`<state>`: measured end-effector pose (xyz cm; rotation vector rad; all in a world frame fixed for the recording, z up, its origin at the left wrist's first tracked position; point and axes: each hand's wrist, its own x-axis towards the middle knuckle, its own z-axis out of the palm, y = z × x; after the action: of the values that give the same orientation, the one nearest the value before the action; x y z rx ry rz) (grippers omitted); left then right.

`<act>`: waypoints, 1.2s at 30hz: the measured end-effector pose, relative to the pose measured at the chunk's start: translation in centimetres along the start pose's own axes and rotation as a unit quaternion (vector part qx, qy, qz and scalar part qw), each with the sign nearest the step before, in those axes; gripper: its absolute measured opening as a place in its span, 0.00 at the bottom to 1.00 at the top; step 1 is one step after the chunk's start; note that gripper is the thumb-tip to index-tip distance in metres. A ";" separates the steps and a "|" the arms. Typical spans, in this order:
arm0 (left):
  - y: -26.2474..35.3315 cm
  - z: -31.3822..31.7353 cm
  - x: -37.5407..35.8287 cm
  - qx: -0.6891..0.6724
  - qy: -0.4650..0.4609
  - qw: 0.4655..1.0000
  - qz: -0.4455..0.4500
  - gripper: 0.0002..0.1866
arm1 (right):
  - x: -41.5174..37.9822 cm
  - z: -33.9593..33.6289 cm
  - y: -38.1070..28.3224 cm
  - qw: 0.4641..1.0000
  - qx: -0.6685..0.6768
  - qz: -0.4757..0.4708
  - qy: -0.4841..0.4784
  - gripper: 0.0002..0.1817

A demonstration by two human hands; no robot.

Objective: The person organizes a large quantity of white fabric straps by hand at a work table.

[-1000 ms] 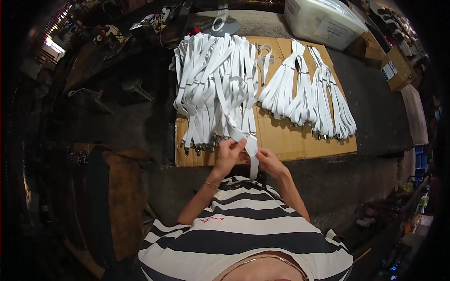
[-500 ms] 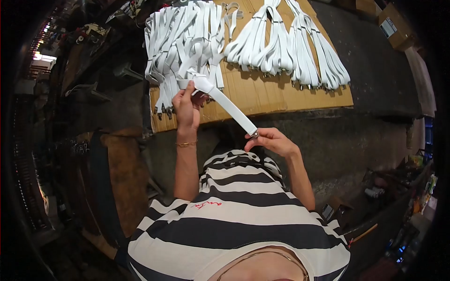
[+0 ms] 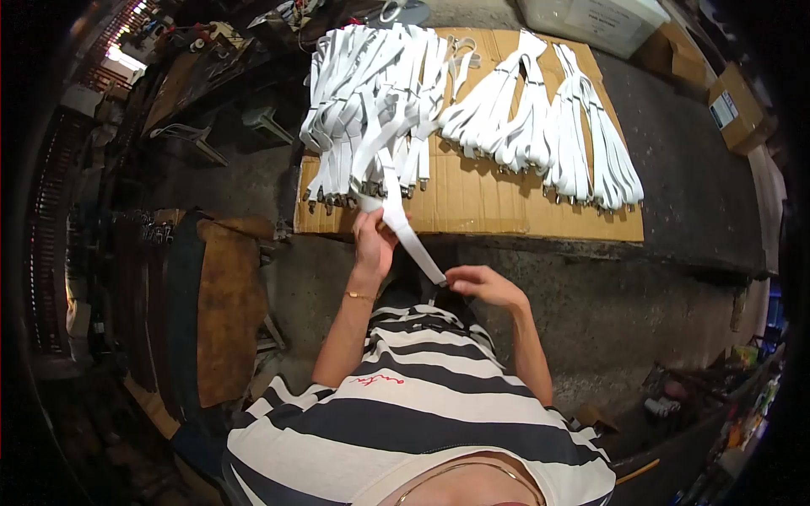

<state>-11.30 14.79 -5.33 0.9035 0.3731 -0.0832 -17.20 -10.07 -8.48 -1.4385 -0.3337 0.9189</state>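
Observation:
A white strap (image 3: 415,246) runs down from the pile's front edge between my two hands. My left hand (image 3: 374,243) is closed on it near its wider joined part. At the strap's lower end, by a small metal clip, is my right hand (image 3: 481,284); its fingers are near the clip, but their contact with it is unclear. Behind them a large pile of white straps (image 3: 363,101) with metal clips lies on a cardboard sheet (image 3: 472,215). To its right are bundled white straps (image 3: 582,135), fanned out with clips toward me.
A translucent bin (image 3: 595,24) stands behind the cardboard, and a cardboard box (image 3: 740,110) is at the right. Brown material (image 3: 229,312) hangs or lies at the left. A stool (image 3: 268,124) stands beyond the table's left side.
The view has shifted, so the table sits lower in it. My left hand is nearer the cardboard's front edge, the strap hangs more steeply, and my right hand's fingers have straightened.

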 end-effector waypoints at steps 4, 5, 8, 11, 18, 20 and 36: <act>-0.2 -3.0 -1.7 0.015 0.066 0.998 -0.003 0.12 | 1.4 -1.2 -0.3 0.983 0.106 -0.002 0.151 0.21; -0.2 -3.8 -1.9 0.012 0.063 0.998 -0.003 0.12 | 1.9 -1.1 -0.6 0.978 0.104 0.003 0.182 0.21; 0.8 -5.9 -2.7 0.151 0.048 0.987 0.021 0.12 | 5.8 0.6 -0.5 0.975 0.117 0.023 0.185 0.21; 2.5 -7.8 -3.6 0.168 -0.015 0.986 -0.011 0.13 | 10.9 2.9 -0.5 0.963 0.197 0.036 0.178 0.21; 5.1 -15.3 -3.2 0.157 -0.078 0.975 -0.136 0.11 | 22.7 11.3 -0.3 0.902 0.375 0.013 0.212 0.14; 5.5 -17.6 -2.4 0.159 -0.070 0.972 -0.160 0.11 | 24.4 12.6 0.4 0.874 0.407 0.001 0.266 0.13; 9.8 -22.4 -3.5 0.449 -0.218 0.857 0.131 0.07 | 23.7 18.0 -0.6 0.839 0.441 -0.017 0.318 0.12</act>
<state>-18.64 38.05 -9.25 1.8104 -0.2623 -0.2162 -14.61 19.31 -12.66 -0.7754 0.5212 0.4001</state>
